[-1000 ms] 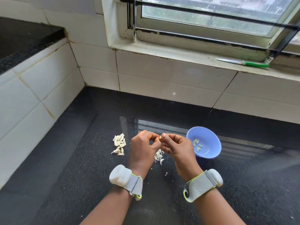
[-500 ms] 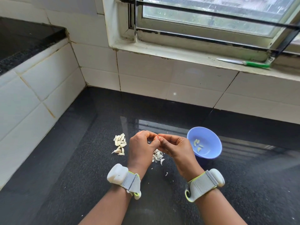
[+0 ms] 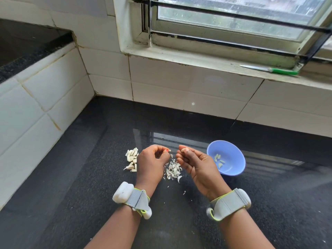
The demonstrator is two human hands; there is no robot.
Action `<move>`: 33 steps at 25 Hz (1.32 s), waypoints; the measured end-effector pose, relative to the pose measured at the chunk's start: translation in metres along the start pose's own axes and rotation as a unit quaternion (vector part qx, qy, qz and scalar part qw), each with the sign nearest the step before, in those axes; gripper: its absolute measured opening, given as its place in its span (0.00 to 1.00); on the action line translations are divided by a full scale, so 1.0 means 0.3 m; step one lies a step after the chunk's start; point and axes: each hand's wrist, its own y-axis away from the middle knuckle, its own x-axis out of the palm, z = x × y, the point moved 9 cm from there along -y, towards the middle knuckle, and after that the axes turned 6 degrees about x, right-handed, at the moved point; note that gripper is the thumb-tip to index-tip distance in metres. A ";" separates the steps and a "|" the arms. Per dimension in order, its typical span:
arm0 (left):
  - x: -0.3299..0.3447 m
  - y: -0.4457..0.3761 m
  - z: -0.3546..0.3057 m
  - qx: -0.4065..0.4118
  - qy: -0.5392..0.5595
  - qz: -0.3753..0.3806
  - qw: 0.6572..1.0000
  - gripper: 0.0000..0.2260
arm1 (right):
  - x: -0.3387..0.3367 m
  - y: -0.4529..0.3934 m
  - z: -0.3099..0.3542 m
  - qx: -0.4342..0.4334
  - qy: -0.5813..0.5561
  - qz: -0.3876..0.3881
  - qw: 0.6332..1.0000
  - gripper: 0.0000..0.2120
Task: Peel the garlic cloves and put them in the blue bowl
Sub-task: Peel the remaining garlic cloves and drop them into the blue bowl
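My right hand (image 3: 196, 165) pinches a pale garlic clove (image 3: 183, 150) at its fingertips, palm turned up. A short gap to its left, my left hand (image 3: 151, 163) has its fingers curled, and a thin flake of skin (image 3: 171, 156) hangs just below the fingertips. Under the gap between the hands lies a pile of peeled skins (image 3: 173, 170) on the black counter. A heap of unpeeled cloves (image 3: 132, 158) lies left of my left hand. The blue bowl (image 3: 233, 169) stands right of my right hand with several peeled cloves (image 3: 219, 159) inside.
The black granite counter (image 3: 89, 177) meets white tiled walls at the left and back. A green-handled knife (image 3: 273, 70) lies on the window sill at the back right. Small skin flakes are scattered near my wrists.
My hands, which met at the fingertips over the clove, have drawn apart. The clove stays with my right hand, and a piece of skin has come away at the left.
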 end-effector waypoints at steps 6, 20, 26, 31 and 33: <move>0.018 0.001 -0.013 0.003 -0.039 0.018 0.999 0.08 | 0.003 0.008 0.030 -0.017 0.009 0.016 1.000 0.09; 0.046 0.002 -0.029 0.006 -0.014 0.066 0.998 0.02 | 0.025 0.024 0.095 -0.165 0.302 -0.035 0.938 0.10; 0.041 0.006 -0.054 0.035 -0.067 0.065 0.995 0.03 | 0.026 0.002 0.085 -0.139 0.320 -0.018 0.937 0.06; 0.034 0.007 -0.066 0.054 -0.073 0.053 0.994 0.02 | 0.031 0.004 0.079 -0.142 0.299 -0.014 0.943 0.07; 0.028 0.008 -0.061 0.055 -0.067 0.044 0.995 0.02 | 0.037 0.003 0.069 -0.132 0.285 -0.008 0.949 0.07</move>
